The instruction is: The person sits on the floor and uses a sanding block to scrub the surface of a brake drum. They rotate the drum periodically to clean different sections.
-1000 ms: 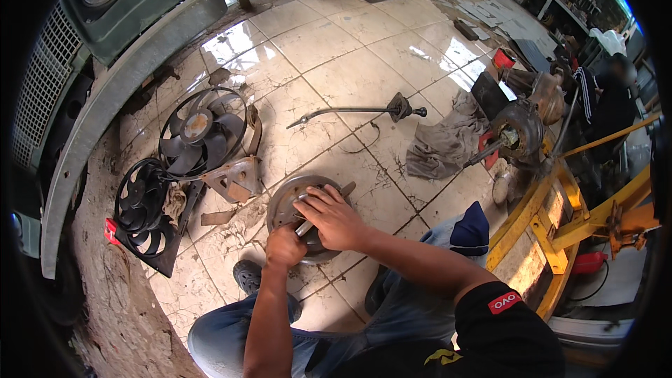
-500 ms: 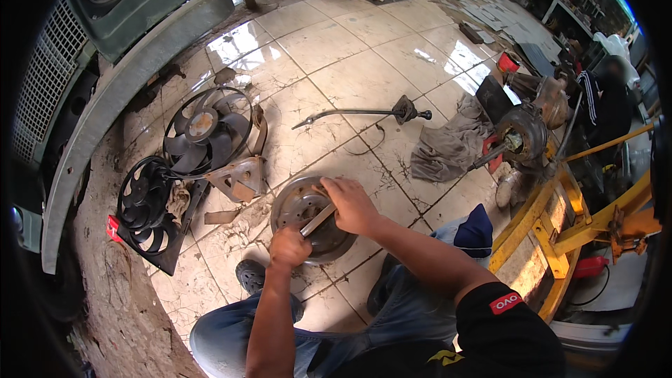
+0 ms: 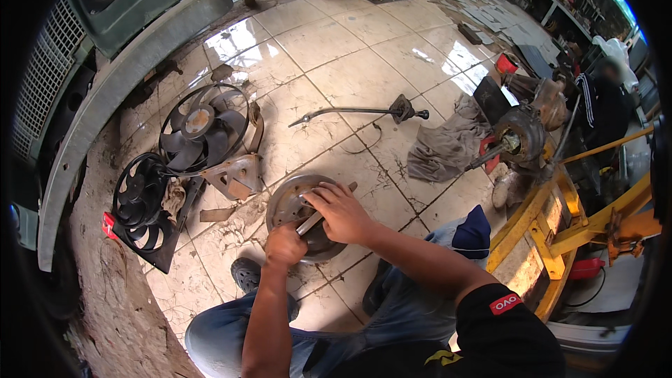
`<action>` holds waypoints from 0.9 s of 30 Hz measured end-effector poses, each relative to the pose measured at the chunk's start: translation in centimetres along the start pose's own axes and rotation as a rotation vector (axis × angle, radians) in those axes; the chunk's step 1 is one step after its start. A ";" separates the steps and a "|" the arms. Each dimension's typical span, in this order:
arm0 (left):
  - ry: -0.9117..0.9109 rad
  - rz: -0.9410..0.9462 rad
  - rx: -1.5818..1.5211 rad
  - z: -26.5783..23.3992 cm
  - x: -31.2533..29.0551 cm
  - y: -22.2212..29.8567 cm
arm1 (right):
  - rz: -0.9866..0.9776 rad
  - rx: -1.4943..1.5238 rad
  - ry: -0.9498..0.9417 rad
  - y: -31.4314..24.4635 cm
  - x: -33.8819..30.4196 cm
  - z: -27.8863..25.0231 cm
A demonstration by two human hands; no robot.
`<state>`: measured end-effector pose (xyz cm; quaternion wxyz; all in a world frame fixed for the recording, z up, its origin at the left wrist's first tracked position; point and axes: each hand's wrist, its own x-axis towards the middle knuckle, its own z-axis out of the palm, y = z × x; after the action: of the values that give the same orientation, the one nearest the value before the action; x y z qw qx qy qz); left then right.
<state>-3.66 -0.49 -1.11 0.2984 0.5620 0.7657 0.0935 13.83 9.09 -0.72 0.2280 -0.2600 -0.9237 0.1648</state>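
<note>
A round, dished metal drum (image 3: 322,246) with holes in its face lies on the floor tiles between my feet. Across it, at a slant, runs a narrow flat metal bar (image 3: 310,222); its exact kind is unclear. My left hand (image 3: 285,244) is closed around the bar's near end. Farther up, my right hand (image 3: 340,213) lies over the bar's middle, fingers bent across it and fingertips above the drum's face. The bar's far tip shows past the knuckles. My palms hide part of the drum and bar.
Two black cooling fans (image 3: 198,122) and a metal bracket (image 3: 235,176) lie left. A long rod (image 3: 350,110) rests ahead. To the right are a grey rag (image 3: 448,148), an axle-like assembly (image 3: 519,136), a yellow frame (image 3: 539,238) and a seated person (image 3: 607,108). A vehicle bumper (image 3: 119,98) curves along the left.
My right hand has slid along the bar toward my left hand, so the bar's far tip now shows beyond it. The left hand keeps its grip, with little movement.
</note>
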 end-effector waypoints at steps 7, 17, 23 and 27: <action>-0.018 0.010 -0.011 -0.8 -0.3 0.6 | 0.327 0.109 -0.100 2.6 0.1 -0.1; -0.013 -0.040 -0.017 -0.8 -0.3 0.7 | 0.268 0.080 -0.055 2.7 -0.1 0.0; 0.086 0.106 -0.024 0.6 0.1 -0.9 | 0.053 0.016 -0.091 -0.2 0.0 -0.5; 0.078 0.090 0.015 0.4 0.2 -0.4 | 0.293 -0.023 -0.108 2.2 -0.1 -0.3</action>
<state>-3.78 -0.56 -1.72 0.2596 0.5942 0.7513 0.1228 15.01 10.89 -1.46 0.1486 -0.3855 -0.8886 0.1994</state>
